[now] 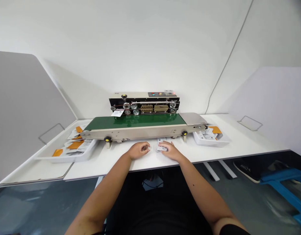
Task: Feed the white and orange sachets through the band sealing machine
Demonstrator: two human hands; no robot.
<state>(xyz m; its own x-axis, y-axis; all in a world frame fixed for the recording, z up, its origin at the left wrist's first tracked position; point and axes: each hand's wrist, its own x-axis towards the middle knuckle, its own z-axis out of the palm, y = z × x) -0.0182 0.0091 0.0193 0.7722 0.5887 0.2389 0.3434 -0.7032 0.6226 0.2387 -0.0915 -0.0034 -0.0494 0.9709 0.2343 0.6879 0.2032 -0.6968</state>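
Note:
My right hand (170, 151) rests at the table in front of the sealing machine, fingers closed on a small white packet (161, 148) with dark print. Another piece of white printed packaging lies just behind that packet, partly covered by the fingers. To its left is my left hand (139, 150), curled with thumb and fingertips brought together; whether anything small is in it is hidden. A band sealer (144, 106) with a green conveyor belt (135, 121) stands behind both hands. One white packet (117, 113) sits at the left end of its rollers, above the belt.
A white bin (75, 158) at left holds several white and orange packets. Another white bin (212, 143) at right holds similar ones. Grey panels (18, 107) flank the table. A blue stool (284, 182) and a dark shoe (247, 171) are at lower right.

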